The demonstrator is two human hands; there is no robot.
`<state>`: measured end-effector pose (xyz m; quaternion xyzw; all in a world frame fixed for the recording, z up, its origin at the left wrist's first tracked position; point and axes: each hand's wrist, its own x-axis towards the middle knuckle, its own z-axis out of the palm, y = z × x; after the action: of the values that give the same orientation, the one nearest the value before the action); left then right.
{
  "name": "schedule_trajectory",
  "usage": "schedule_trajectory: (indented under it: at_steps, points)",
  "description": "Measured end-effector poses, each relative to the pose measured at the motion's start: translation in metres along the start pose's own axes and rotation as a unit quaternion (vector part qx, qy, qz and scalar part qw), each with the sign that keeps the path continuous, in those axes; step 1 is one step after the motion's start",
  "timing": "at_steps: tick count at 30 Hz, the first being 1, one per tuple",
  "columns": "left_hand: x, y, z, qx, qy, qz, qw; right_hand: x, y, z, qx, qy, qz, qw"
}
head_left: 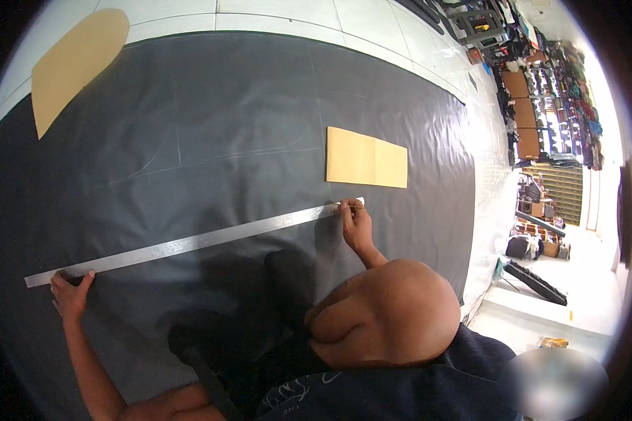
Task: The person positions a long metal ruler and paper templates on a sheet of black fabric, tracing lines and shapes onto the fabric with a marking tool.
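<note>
The left hand [70, 291] was spread, thumb apart from the fingers, its tips touching a metal ruler [182, 245] near one end. The right hand [357, 223] was narrowed to a pinch around a thin stick-like tool [352, 205] at the ruler's other end; the tool's exact kind was too small to tell. The ruler, long, straight and silvery with a dull shine, lay slantwise across a black sheet [225, 91] in front of the person.

The sheet looked smooth and supple, softly rippled toward the right, where light glossed its folds. Faint pale lines [260, 152], some straight and some curved, crossed it beyond the ruler. Just past the right hand lay a tan four-sided piece [366, 158], flat, with a crease across it. At the far left, a larger tan piece [81, 67], rounded at one end and pointed at another, overlapped the sheet's edge.

Around the sheet spread a floor [281, 21] of pale, shiny tiles with thin joints. Off to the right stood crowded shelving [562, 91], brown panels [523, 119] and a slatted shutter [555, 186], with bright light beyond.
</note>
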<state>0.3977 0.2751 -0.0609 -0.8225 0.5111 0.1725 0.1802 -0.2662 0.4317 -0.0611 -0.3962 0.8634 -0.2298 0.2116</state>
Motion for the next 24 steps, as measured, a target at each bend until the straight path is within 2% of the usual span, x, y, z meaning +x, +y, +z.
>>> schedule_trajectory:
  at_steps: [5, 8, 11, 12, 14, 16, 19, 20, 22, 23, 24]
  points:
    - [-0.003, 0.002, -0.005, -0.002, -0.002, 0.005, 1.0, 0.001, -0.009, -0.001, 0.0, -0.006, -0.006, 1.0]
    - [-0.005, 0.005, -0.007, -0.031, 0.001, 0.007, 0.999, 0.003, -0.019, -0.003, -0.078, -0.023, -0.066, 0.994]
    - [-0.007, 0.007, -0.013, -0.012, -0.017, 0.021, 1.0, 0.002, -0.019, 0.002, -0.16, -0.054, -0.212, 0.963]
    - [-0.007, 0.005, -0.009, -0.011, -0.014, 0.013, 1.0, 0.001, -0.028, 0.004, -0.15, -0.071, -0.223, 0.961]
    - [-0.01, 0.002, -0.004, -0.003, 0.014, 0.012, 1.0, -0.002, -0.052, 0.015, -0.174, -0.147, -0.328, 0.917]
    - [-0.011, 0.005, -0.006, -0.008, -0.004, 0.003, 1.0, -0.001, -0.078, 0.033, -0.162, -0.187, -0.36, 0.899]
    - [-0.006, 0.0, 0.004, -0.042, -0.013, -0.021, 0.999, 0.01, -0.126, 0.063, -0.178, -0.332, -0.49, 0.786]
    - [-0.007, 0.001, 0.003, -0.041, -0.011, -0.03, 0.999, 0.014, -0.143, 0.076, -0.173, -0.335, -0.497, 0.781]
    - [-0.007, 0.001, 0.002, -0.086, -0.036, -0.033, 0.995, 0.02, -0.178, 0.104, -0.182, -0.427, -0.584, 0.665]
    - [-0.01, 0.002, 0.002, -0.085, -0.033, -0.047, 0.995, 0.023, -0.193, 0.117, -0.175, -0.432, -0.593, 0.657]
    - [-0.011, 0.002, 0.004, -0.096, -0.03, -0.038, 0.994, 0.024, -0.209, 0.132, -0.176, -0.461, -0.621, 0.61]
